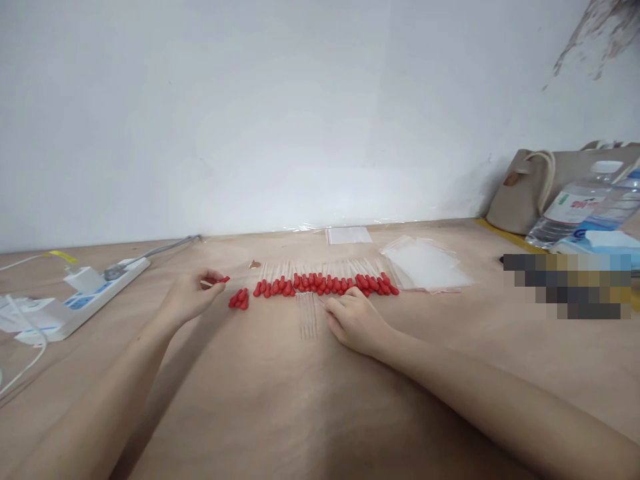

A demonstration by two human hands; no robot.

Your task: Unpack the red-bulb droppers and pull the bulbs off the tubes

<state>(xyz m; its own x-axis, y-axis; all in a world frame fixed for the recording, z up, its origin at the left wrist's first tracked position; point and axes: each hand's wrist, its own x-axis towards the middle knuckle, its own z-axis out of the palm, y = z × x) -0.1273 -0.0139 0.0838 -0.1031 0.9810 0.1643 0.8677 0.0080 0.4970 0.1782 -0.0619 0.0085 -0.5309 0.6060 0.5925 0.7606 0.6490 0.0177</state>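
Thumb and fingers of my left hand [193, 295] are closed on a small red rubber bulb [225, 280], left of a little pile of loose red bulbs [240, 299]. My right hand [357, 321] is pinched shut around a thin clear tube, only a sliver of which shows at the fingertips. Beside it lie several bare thin clear tubes [307, 317] side by side. Behind them runs a long row of droppers [320, 283], their red bulbs towards me and their pale slender tubes pointing at the wall.
Clear zip bags [425, 263] are stacked right of the row, and a single bag [349, 235] lies near the wall. A white power strip [100, 300] with plugs and cables stands left. At right are a beige bag [515, 193] and water bottles [570, 210].
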